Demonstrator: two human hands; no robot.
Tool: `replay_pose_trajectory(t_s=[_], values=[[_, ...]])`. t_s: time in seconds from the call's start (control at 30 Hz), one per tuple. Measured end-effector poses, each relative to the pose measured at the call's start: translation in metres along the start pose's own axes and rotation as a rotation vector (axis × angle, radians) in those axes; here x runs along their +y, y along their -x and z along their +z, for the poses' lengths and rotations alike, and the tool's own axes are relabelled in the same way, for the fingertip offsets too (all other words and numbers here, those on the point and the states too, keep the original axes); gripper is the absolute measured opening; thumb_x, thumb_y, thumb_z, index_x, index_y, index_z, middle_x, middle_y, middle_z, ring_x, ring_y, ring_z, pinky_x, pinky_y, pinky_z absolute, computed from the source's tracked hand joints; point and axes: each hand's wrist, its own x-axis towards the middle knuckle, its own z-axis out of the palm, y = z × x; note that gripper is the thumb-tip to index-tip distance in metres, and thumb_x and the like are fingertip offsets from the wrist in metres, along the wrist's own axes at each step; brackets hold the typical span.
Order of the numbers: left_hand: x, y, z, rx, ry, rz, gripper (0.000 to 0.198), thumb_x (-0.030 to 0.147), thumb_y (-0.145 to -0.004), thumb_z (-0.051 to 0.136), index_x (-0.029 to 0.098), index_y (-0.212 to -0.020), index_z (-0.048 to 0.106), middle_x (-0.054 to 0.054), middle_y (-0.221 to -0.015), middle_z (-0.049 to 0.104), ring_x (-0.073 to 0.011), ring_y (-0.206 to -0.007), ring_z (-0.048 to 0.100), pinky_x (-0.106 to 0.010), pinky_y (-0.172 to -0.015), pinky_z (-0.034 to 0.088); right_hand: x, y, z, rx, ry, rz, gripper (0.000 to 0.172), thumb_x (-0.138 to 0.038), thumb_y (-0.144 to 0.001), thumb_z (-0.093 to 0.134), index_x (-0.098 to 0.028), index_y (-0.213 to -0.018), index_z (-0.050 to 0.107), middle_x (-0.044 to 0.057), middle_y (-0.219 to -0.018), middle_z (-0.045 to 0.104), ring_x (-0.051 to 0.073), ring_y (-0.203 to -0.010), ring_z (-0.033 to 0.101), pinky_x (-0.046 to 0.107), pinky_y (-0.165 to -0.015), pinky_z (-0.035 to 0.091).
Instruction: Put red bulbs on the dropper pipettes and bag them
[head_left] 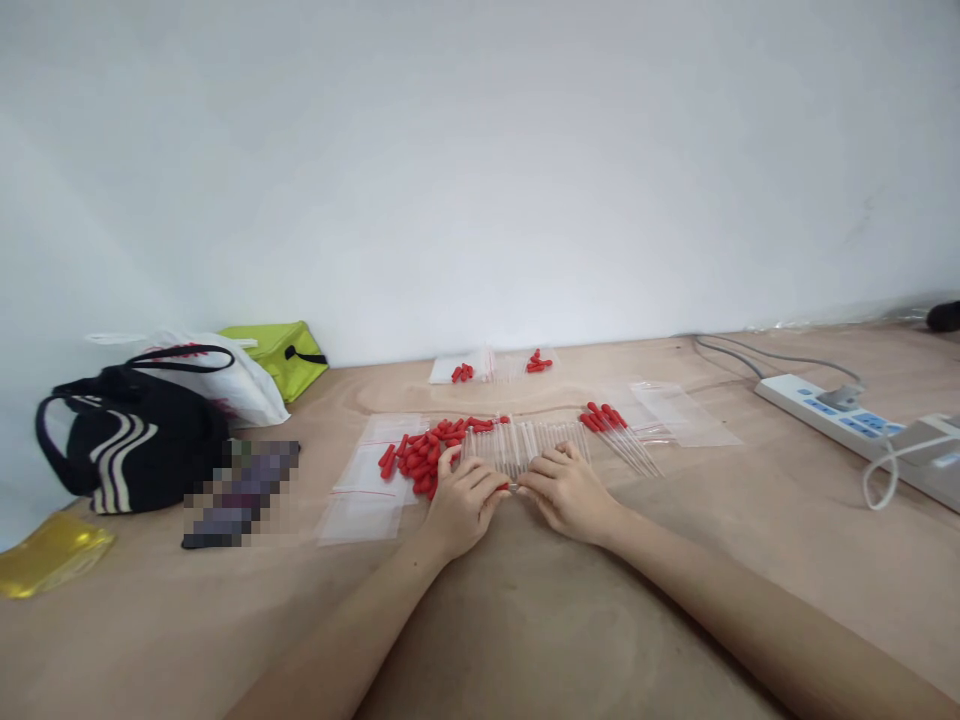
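Observation:
My left hand (466, 500) pinches a red rubber dropper bulb (504, 487), whose tip shows between my fingers. Close against it, my right hand (562, 490) grips a glass dropper tube, mostly hidden by my fingers; the two pieces meet between my fingertips. Behind both hands lies a row of clear glass tubes (517, 440). A heap of loose red bulbs (424, 455) is beside my left hand, partly on a clear zip bag (360, 512). Several droppers with red bulbs fitted (604, 415) lie fanned out beyond my right hand.
Small bags with red bulbs (463, 373) lie near the wall. Further clear bags (686, 415) are right of the fitted droppers. A power strip (832, 410) with cables stands right. On the left are a black bag (150, 440), a green bag (277, 350) and a yellow packet (52, 555).

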Motion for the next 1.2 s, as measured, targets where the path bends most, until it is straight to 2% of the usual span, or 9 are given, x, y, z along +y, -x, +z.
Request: replay_pose_trajectory(t_s=[0.07,0.13,0.23,0.33,0.43,0.63,0.77,0.93,1.2], values=[[-0.002,0.001,0.001,0.053,-0.022,-0.039,0.014,0.024,-0.082,0.047,0.024,-0.088,0.061,-0.002,-0.084,0.066,-0.0191,-0.084,0.055,-0.045,-0.097,0.016,0.003,0.0,-0.004,-0.013,0.1,-0.01,0.02,-0.019,-0.083,0.042,-0.019,-0.076,0.061,0.004,-0.071,0.059,0.016,-0.072,0.047,0.033,-0.068,0.022],[-0.006,0.002,0.002,0.115,-0.051,-0.096,0.019,0.027,-0.08,0.051,0.023,-0.097,0.059,-0.004,-0.091,0.064,-0.0214,-0.09,0.054,-0.045,-0.096,0.018,0.013,0.001,-0.007,-0.005,0.162,0.053,0.019,-0.018,-0.081,0.044,-0.018,-0.073,0.061,0.005,-0.071,0.06,0.017,-0.073,0.047,0.034,-0.067,0.022],[-0.013,0.004,0.006,0.179,-0.091,-0.184,0.029,0.028,-0.076,0.055,0.021,-0.104,0.056,-0.007,-0.097,0.061,-0.0247,-0.096,0.051,-0.048,-0.095,0.019,0.036,0.006,-0.01,0.093,0.202,0.322,0.02,-0.023,-0.081,0.044,-0.018,-0.072,0.061,0.006,-0.073,0.062,0.019,-0.075,0.05,0.034,-0.068,0.022],[-0.018,0.006,0.01,0.177,-0.1,-0.219,0.028,0.025,-0.075,0.055,0.021,-0.103,0.056,-0.008,-0.096,0.061,-0.0254,-0.096,0.051,-0.049,-0.094,0.019,0.061,0.013,-0.011,0.159,0.29,0.591,0.023,-0.023,-0.082,0.042,-0.018,-0.071,0.06,0.008,-0.074,0.065,0.022,-0.075,0.053,0.034,-0.066,0.022],[-0.018,0.006,0.011,0.165,-0.094,-0.214,0.025,0.024,-0.075,0.054,0.022,-0.1,0.057,-0.007,-0.095,0.061,-0.025,-0.096,0.051,-0.049,-0.095,0.019,0.073,0.017,-0.012,0.077,0.368,0.712,0.023,-0.023,-0.082,0.04,-0.018,-0.07,0.06,0.01,-0.072,0.065,0.024,-0.073,0.054,0.034,-0.065,0.022],[-0.014,0.005,0.008,0.152,-0.104,-0.247,0.019,0.023,-0.075,0.055,0.021,-0.094,0.059,-0.006,-0.093,0.062,-0.024,-0.095,0.051,-0.048,-0.094,0.019,0.071,0.014,-0.016,-0.165,0.427,0.86,0.022,-0.025,-0.081,0.039,-0.014,-0.08,0.057,0.013,-0.074,0.065,0.025,-0.072,0.057,0.036,-0.068,0.022],[-0.015,0.004,0.008,0.172,-0.156,-0.287,0.018,0.024,-0.074,0.056,0.022,-0.092,0.06,-0.005,-0.093,0.062,-0.0235,-0.094,0.051,-0.047,-0.093,0.02,0.072,0.013,-0.016,-0.175,0.431,0.92,0.026,-0.029,-0.082,0.037,-0.012,-0.089,0.055,0.011,-0.071,0.065,0.023,-0.069,0.058,0.036,-0.07,0.022],[-0.018,0.005,0.011,0.222,-0.233,-0.37,0.024,0.033,-0.072,0.059,0.021,-0.093,0.059,-0.007,-0.097,0.061,-0.026,-0.096,0.05,-0.049,-0.092,0.019,0.072,0.012,-0.014,-0.112,0.354,0.879,0.029,-0.037,-0.08,0.038,-0.018,-0.079,0.06,0.009,-0.076,0.065,0.024,-0.079,0.057,0.036,-0.072,0.022],[-0.022,-0.002,0.007,0.249,-0.301,-0.529,0.029,0.041,-0.072,0.058,0.018,-0.089,0.061,-0.009,-0.1,0.06,-0.0279,-0.096,0.049,-0.049,-0.09,0.02,0.064,0.008,-0.011,-0.221,0.296,0.883,0.034,-0.04,-0.08,0.038,-0.017,-0.073,0.063,0.01,-0.075,0.064,0.026,-0.08,0.057,0.043,-0.075,0.025]])
